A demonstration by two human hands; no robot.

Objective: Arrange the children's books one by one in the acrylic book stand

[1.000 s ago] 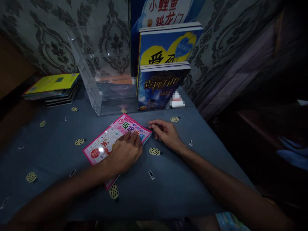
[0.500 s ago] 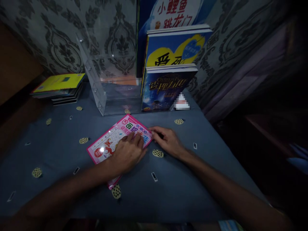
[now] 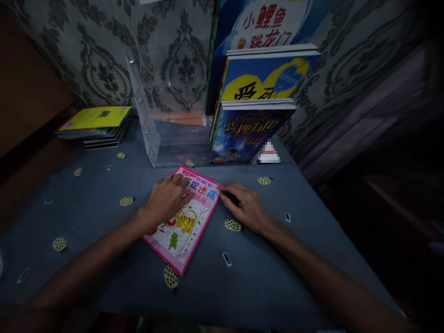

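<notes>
A pink-bordered children's book (image 3: 194, 226) lies closed and slanted on the table, its cover showing a yellow tiger and a green leaf. My left hand (image 3: 169, 195) rests on the upper left of the cover, fingers stretched out and palm down, hiding part of the title and picture. At the book's right corner is my right hand (image 3: 247, 204), with thumb and bent fingers closed together on the edge.
Behind the book stands a clear acrylic rack (image 3: 147, 134), with several upright books (image 3: 253, 134) in its right part. A stack of books with a yellow one on top (image 3: 99, 119) lies at the left. A blue patterned cloth (image 3: 277, 268) covers the table.
My left hand has slid left and away across the cover, uncovering the tiger picture. The book lies at a different slant. My right hand stays at its corner, and the view has shifted slightly.
</notes>
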